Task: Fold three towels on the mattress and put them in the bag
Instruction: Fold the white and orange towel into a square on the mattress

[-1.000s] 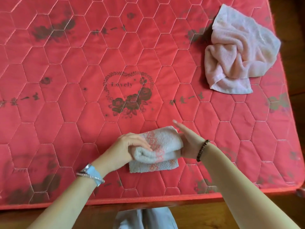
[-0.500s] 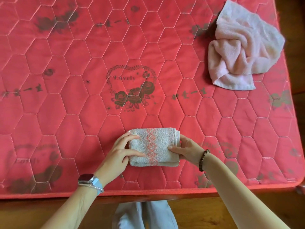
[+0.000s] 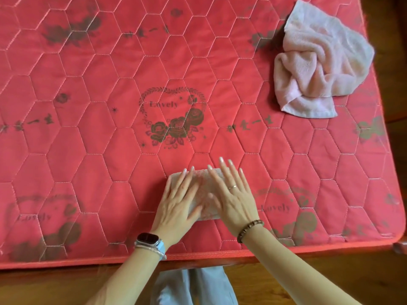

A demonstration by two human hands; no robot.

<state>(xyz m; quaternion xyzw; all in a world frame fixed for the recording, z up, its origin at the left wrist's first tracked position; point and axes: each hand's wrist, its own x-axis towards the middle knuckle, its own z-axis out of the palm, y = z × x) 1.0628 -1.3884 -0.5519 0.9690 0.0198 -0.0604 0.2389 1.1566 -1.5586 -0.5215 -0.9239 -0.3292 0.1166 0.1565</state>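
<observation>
Fingers [image 3: 224, 170] out straight and fanned on both sides, nothing curled, nothing pinched! The left hand [image 3: 176, 201] and right hand [image 3: 235, 201] lie palm-down, side by side, pressing flat on the small folded towel [image 3: 202, 180], which sits at six o'clock on the red quilted mattress [image 3: 110, 128], close to the near edge. That looks like the final smoothing of this fold. A smartwatch [image 3: 148, 237] is on the left wrist, a beaded bracelet [image 3: 250, 227] and a ring [image 3: 232, 186] on the right.

Scoreboard: this towel is down to a compact packet, so I'd call its fold done or nearly so. Up at two o'clock, well apart, a pink towel [image 3: 319, 62] lies crumpled and unfolded. A third towel? Not in view. The bag? Not in view either, so the bagging can't be judged from here.
</observation>
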